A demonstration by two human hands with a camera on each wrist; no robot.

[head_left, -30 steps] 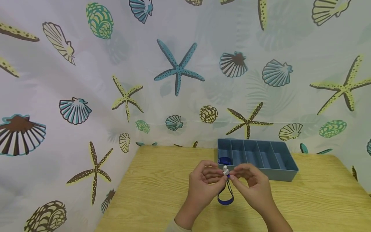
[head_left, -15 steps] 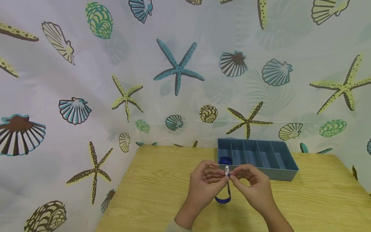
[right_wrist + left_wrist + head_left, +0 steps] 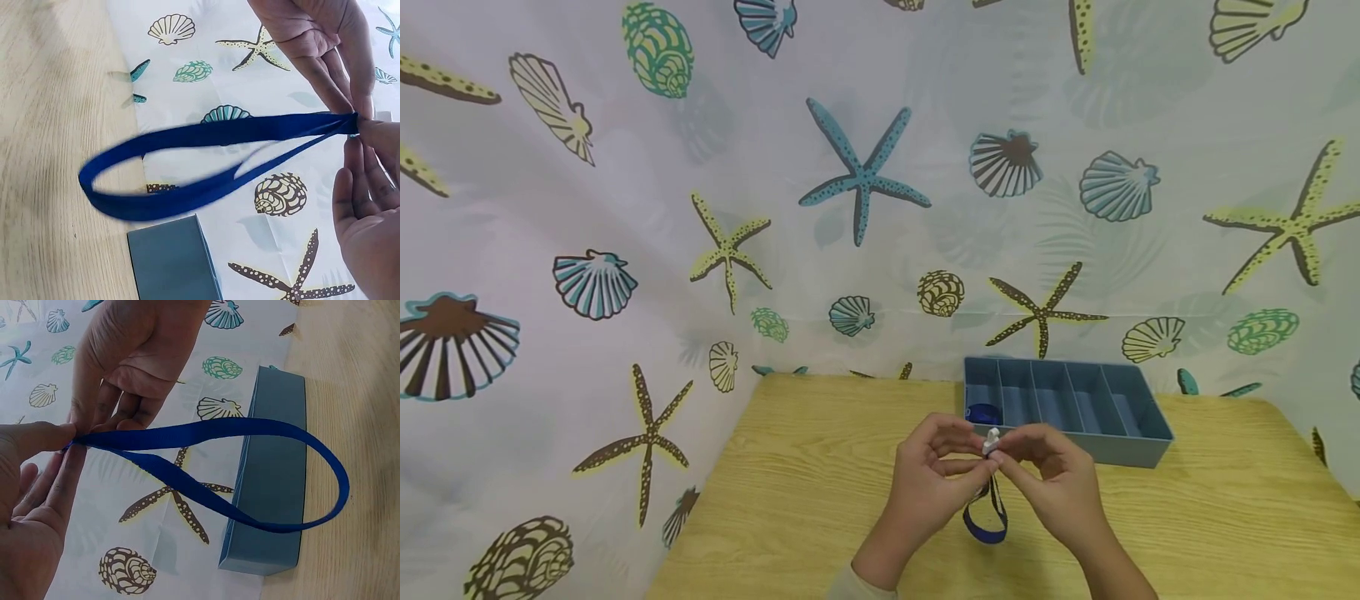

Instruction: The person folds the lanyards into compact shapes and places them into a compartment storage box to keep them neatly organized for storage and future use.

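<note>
My left hand (image 3: 928, 483) and right hand (image 3: 1056, 483) meet in front of the box, fingertips close together. Between them, thumbs and fingers pinch the top of a blue strap loop (image 3: 987, 534). A small white plastic piece (image 3: 992, 440) pokes up above the fingertips; its exact kind is unclear. The strap hangs down as a long loop over the table. In the left wrist view the blue strap (image 3: 337, 481) spreads wide from the pinched end. From the right wrist, the strap (image 3: 125, 203) looks slightly blurred, and fingers cover part of its gathered end.
A blue-grey box (image 3: 1131, 450) with several compartments stands behind the hands at the table's back. A dark blue coiled item (image 3: 983, 413) lies in its leftmost compartment. The wood-grain table (image 3: 797, 492) meets a shell-printed curtain (image 3: 865, 275) at the back and left.
The white piece has turned and shifted slightly right between the fingertips. The hanging loop swung left, then back right and lower. Both hands keep their pinch.
</note>
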